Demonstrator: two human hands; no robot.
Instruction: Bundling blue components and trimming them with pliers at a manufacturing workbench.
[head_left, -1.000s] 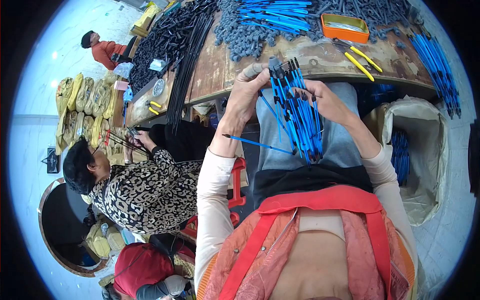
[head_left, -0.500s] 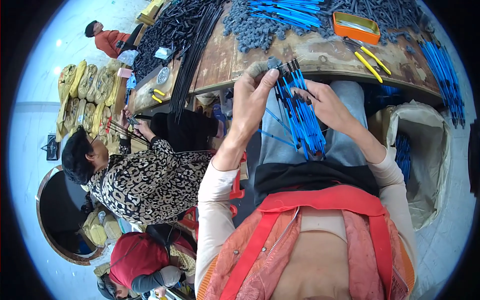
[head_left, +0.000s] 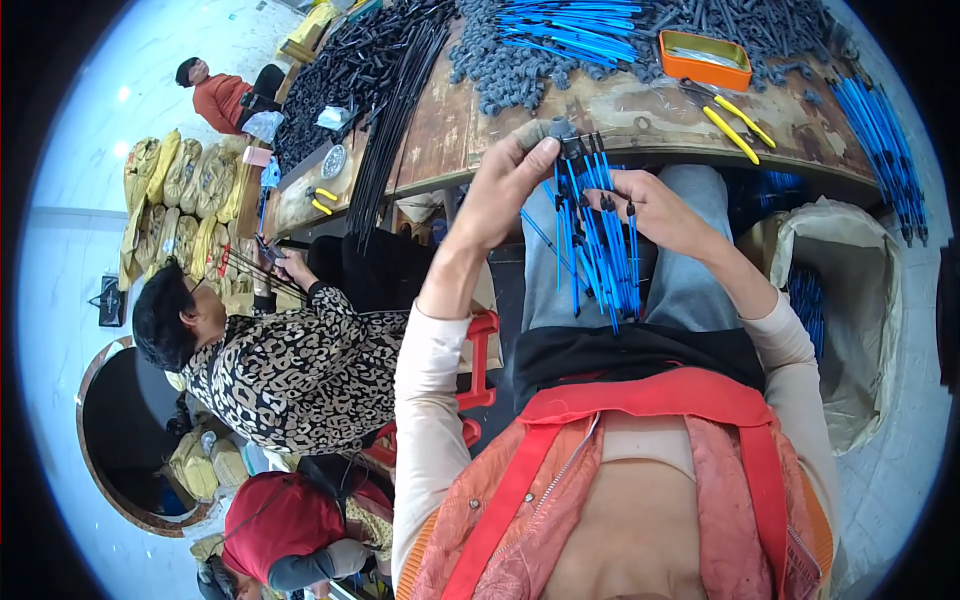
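My left hand (head_left: 500, 185) pinches a small grey plastic fitting (head_left: 563, 128) between thumb and fingers, above my lap and close to the table's front edge. Just right of it, my right hand (head_left: 655, 210) is closed on a bundle of thin blue rods (head_left: 603, 265) with black tips and black joints. The rods hang down over my thighs, loosely fanned. Some upper ends reach up beside the grey fitting; whether one sits in it I cannot tell. My right fingertips are partly hidden among the rods.
The wooden table (head_left: 620, 125) carries grey fittings (head_left: 510, 75), blue rods (head_left: 570, 30), an orange tin (head_left: 705, 60), yellow-handled pliers (head_left: 730, 130) and black rods (head_left: 400, 120). More blue rods (head_left: 885, 150) overhang its right end. A lined bin (head_left: 840, 330) stands right; a co-worker (head_left: 290, 360) sits left.
The rods in my right hand have spread apart, showing more black joints. The grey fitting and my left hand have shifted slightly right in view. The co-worker's hands have moved a little.
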